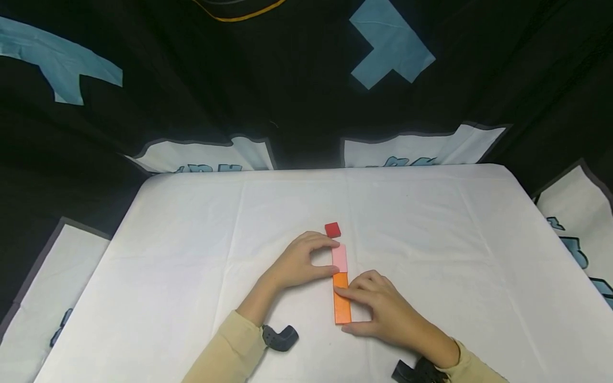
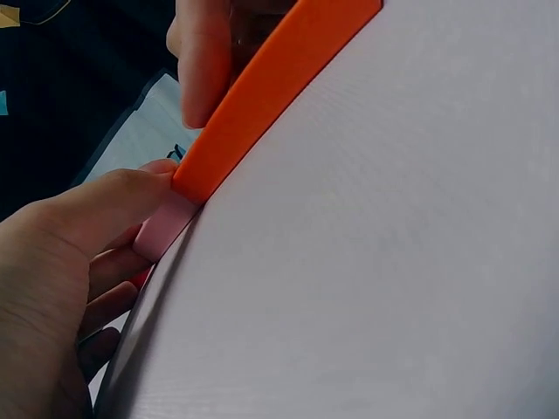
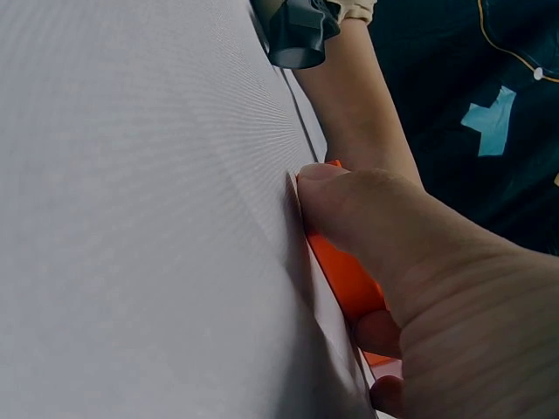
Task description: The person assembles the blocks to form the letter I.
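An orange oblong block (image 1: 342,309) and a shorter pink block (image 1: 340,257) lie end to end in a line on the white cloth. My left hand (image 1: 298,261) pinches the pink block lengthwise, thumb at its near end by the seam and a finger at its far end. Across the orange block, my right hand (image 1: 384,309) grips it with the thumb at the near end and the index finger over its far part. Just beyond the pink block sits a small red block (image 1: 332,230), close to the left fingertips. In the left wrist view the pink block (image 2: 164,229) meets the orange block's end.
White cloth covers the table (image 1: 167,255). A black curtain (image 1: 306,96) with pale blue patches hangs behind its far edge. Dark wrist devices sit at both sleeves, the left one (image 1: 280,339) close over the cloth.
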{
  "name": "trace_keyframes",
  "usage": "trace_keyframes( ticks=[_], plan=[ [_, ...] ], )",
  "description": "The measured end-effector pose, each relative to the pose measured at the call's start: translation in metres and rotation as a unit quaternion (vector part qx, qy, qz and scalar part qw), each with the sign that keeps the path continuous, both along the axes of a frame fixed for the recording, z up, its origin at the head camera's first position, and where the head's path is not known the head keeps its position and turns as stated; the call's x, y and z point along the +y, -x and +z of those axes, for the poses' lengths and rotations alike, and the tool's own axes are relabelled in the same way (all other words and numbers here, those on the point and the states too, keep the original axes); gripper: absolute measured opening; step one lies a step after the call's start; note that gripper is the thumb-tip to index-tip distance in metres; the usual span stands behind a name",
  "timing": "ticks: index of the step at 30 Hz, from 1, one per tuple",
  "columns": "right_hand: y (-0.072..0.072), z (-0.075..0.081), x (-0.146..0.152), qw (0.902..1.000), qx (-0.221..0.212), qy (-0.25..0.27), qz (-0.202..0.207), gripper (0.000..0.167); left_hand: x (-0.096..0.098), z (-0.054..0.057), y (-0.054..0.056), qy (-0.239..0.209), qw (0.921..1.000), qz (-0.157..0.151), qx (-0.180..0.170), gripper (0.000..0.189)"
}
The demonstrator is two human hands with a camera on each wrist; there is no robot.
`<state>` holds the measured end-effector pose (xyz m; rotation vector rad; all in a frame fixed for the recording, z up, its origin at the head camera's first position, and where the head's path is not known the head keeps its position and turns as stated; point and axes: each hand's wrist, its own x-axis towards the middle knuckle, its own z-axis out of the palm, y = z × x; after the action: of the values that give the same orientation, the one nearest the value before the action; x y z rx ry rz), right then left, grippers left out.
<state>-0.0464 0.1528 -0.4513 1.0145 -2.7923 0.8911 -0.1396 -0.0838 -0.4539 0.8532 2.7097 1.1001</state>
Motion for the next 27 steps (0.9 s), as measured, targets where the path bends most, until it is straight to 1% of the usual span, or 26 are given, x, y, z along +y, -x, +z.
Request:
trace_keyframes(
  ticks=[15,21,27],
  plan=[
    [-0.0001,0.0003,0.0003,1.0000,-0.002,0.001,0.002,0.063,0.0004,0.0025,-0.0011,-0.003,0.9999,0.004,-0.015,0.051],
    [0.0000,-0.0012,0.0007,1.0000,0.002,0.002,0.004,0.063,0.0001,0.0031,-0.0019,-0.009,0.9999,0.004,-0.013,0.052],
    [-0.0001,-0.0015,0.0013,1.0000,-0.004,0.000,0.001,0.064,0.0002,0.0013,-0.0004,-0.008,1.0000,-0.003,-0.004,0.053]
  ],
)
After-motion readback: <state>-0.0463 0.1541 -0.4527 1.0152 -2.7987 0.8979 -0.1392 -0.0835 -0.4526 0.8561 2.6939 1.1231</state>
